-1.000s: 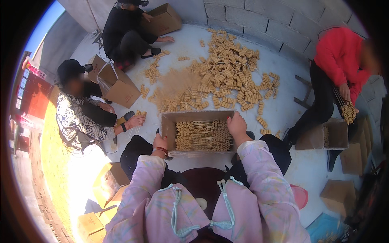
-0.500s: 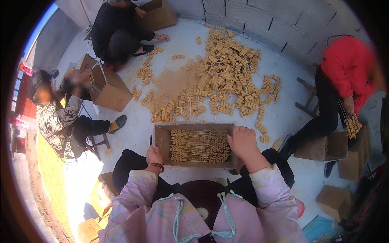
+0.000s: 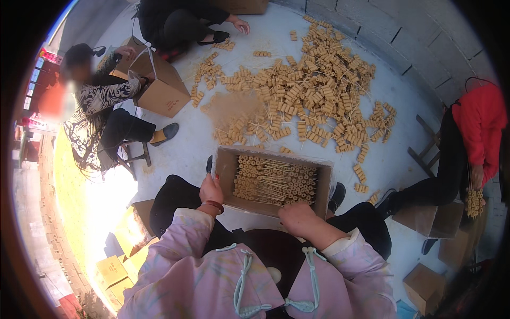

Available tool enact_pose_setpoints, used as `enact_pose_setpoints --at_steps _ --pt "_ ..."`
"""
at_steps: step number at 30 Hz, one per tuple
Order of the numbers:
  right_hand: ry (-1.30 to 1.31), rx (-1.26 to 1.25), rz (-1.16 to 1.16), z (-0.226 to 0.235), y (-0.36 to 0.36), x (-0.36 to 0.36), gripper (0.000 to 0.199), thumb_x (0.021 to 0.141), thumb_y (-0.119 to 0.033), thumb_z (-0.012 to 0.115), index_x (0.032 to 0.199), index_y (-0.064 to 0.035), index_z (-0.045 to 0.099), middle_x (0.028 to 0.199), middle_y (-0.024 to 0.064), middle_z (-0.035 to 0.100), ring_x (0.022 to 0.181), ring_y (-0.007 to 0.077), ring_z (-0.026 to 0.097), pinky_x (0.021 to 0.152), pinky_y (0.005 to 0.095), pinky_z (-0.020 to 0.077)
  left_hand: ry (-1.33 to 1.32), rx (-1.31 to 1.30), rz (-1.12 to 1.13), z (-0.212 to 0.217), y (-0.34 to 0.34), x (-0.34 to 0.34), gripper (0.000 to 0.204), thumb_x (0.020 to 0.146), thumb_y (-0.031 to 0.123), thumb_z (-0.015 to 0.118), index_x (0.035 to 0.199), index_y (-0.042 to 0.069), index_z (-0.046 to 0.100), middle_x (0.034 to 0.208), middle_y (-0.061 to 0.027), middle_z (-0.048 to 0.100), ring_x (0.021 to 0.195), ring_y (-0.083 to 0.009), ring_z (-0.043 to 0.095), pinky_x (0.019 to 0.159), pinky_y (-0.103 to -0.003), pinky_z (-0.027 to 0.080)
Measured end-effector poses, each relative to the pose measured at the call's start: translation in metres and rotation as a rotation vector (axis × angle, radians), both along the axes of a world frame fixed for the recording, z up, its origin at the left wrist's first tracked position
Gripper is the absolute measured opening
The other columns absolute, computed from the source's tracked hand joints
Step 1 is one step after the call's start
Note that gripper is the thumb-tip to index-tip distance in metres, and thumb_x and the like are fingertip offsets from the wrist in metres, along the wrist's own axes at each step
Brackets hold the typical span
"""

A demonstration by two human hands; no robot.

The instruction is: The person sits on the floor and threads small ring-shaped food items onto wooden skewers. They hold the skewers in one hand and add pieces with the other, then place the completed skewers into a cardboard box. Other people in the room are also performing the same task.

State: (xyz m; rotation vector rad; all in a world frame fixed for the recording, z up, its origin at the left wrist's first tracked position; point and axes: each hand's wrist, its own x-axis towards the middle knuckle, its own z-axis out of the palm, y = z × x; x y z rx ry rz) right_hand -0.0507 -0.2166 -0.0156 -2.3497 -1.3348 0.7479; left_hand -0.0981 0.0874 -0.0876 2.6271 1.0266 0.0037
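Pale concrete floor fills the yard, w/ a grey block wall curving along the top right. Big loose heap of tan skewered rolls is spread across the middle, strays trailing toward the wall and the right side.

Open cardboard box sits on the floor just in front of the person's knees, packed w/ rows of the same skewers lying flat. Left hand grips the box's left wall, fingers curled over the rim (red bangle at the wrist). Right hand rests on the near rim, fingers bent over the edge; can't tell if it pinches anything.

Around: person in a patterned top sits on a stool at left beside a plain brown carton, flaps up. Another person in black squats at the top, hand on the floor near small skewer piles. Person in a red jacket sits at right holding a bundle of skewers.

Yellowish cartons are stacked lower left, brown ones lower right (any markings too small to read).

Open floor shows btwn the box and the heap, and left of the box toward the stool.
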Motion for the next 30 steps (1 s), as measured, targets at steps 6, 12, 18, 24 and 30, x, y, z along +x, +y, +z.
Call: enact_pose_setpoints --at_steps 6,12,18,24,30 --pt "0.045 0.034 -0.027 0.01 0.003 -0.005 0.016 0.076 -0.02 0.064 0.077 -0.0047 0.067 0.076 0.015 0.067 0.075 0.0335 0.066 0.066 0.0443 0.0522 0.014 -0.002 -0.005 0.002 -0.002 -0.001 0.027 0.095 0.029 0.051 0.098 0.003 0.053 0.097 -0.0215 0.062 0.092 -0.0417 0.059 0.077 -0.05 0.046" --pt "0.007 0.09 -0.161 0.024 0.004 0.009 0.018 0.079 -0.023 0.065 0.081 -0.005 0.065 0.08 0.0136 0.067 0.078 0.0331 0.066 0.068 0.044 0.0522 -0.031 0.035 -0.024 -0.001 -0.001 -0.003 0.028 0.095 0.03 0.051 0.095 0.002 0.054 0.095 -0.0222 0.062 0.09 -0.042 0.059 0.076 -0.05 0.047" --pt "0.107 -0.288 0.263 0.025 0.014 -0.011 0.016 0.079 -0.018 0.06 0.083 -0.0061 0.07 0.084 0.0161 0.069 0.078 0.0343 0.067 0.068 0.0445 0.0531 0.039 -0.017 0.021 0.005 -0.003 0.004 0.028 0.095 0.029 0.052 0.094 0.002 0.055 0.094 -0.0218 0.062 0.091 -0.0414 0.059 0.077 -0.049 0.047" --pt "0.037 0.186 0.012 0.03 0.016 -0.013 0.016 0.08 -0.017 0.059 0.076 -0.0064 0.07 0.079 0.0148 0.069 0.074 0.0343 0.067 0.065 0.0461 0.0529 0.025 0.0 -0.004 0.012 -0.003 0.001 0.028 0.094 0.029 0.053 0.095 0.001 0.056 0.095 -0.0212 0.062 0.091 -0.0402 0.06 0.078 -0.049 0.048" --pt "-0.016 -0.185 0.106 0.027 0.015 -0.015 0.022 0.081 -0.025 0.062 0.082 -0.0051 0.072 0.086 0.0138 0.07 0.082 0.0328 0.068 0.069 0.0435 0.0538 0.028 -0.034 0.023 0.014 -0.004 0.003 0.026 0.091 0.026 0.056 0.095 0.001 0.057 0.097 -0.0214 0.063 0.094 -0.0397 0.061 0.079 -0.049 0.049"
